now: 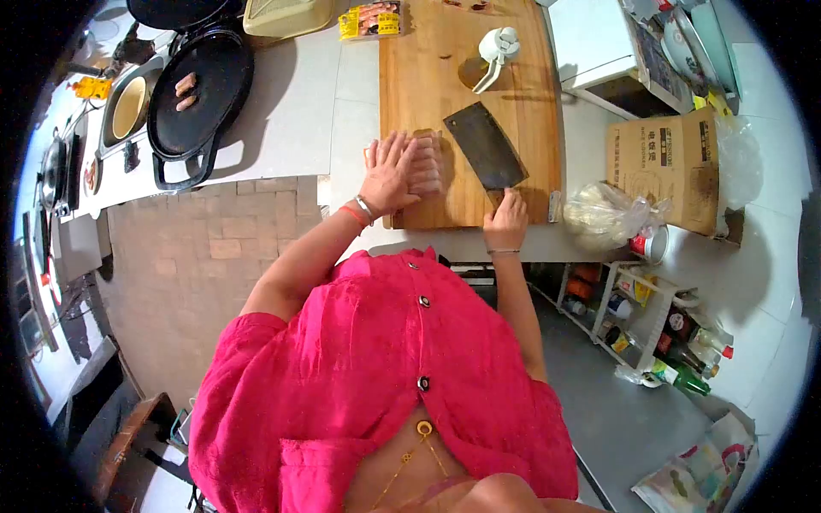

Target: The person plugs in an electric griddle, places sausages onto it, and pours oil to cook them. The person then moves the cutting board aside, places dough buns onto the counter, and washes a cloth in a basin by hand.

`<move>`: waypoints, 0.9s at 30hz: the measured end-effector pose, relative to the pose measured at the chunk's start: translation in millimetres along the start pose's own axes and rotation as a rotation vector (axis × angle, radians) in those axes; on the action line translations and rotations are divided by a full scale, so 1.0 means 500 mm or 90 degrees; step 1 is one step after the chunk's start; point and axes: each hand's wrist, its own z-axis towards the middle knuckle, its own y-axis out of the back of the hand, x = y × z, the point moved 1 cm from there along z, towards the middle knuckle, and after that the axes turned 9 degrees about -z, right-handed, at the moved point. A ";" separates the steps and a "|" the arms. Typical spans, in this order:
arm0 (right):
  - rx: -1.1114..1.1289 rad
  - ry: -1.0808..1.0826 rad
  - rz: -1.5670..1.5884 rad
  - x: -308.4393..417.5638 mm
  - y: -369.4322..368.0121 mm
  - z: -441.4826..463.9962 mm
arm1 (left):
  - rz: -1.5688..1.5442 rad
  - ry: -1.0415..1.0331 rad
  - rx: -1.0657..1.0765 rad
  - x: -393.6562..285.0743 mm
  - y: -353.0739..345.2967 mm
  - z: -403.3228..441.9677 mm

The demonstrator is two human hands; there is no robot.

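Note:
My left hand [391, 173] lies with its fingers spread against the left side of a row of pale pink sausages [425, 167] on the wooden cutting board [530, 103]. The sausages lie side by side near the board's left edge. My right hand [506, 221] is closed around the handle end of a dark cleaver [484, 145], at the board's front edge. The blade lies flat over the board, pointing up and left, apart from the sausages. Farther back on the board stands a white object with a handle [499, 50].
A black pan [205, 94] with sausage pieces sits at the back left, near a yellow packet [369, 20]. To the right are a cardboard box [654, 162], a plastic bag [599, 215] and a rack of bottles [633, 316]. Brick floor [214, 248] shows at left.

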 end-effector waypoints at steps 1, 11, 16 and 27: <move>-0.024 0.000 0.003 0.003 0.002 0.009 | -0.006 0.025 -0.012 0.000 0.002 -0.010; 0.064 -0.164 0.694 0.048 0.008 -0.077 | -0.012 0.100 -0.030 0.015 -0.005 -0.022; 0.103 -0.144 0.687 0.102 -0.009 -0.083 | -0.015 0.046 -0.033 0.001 -0.030 0.005; -0.023 -0.025 0.652 0.130 -0.007 -0.059 | 0.018 0.069 0.011 -0.001 -0.015 0.008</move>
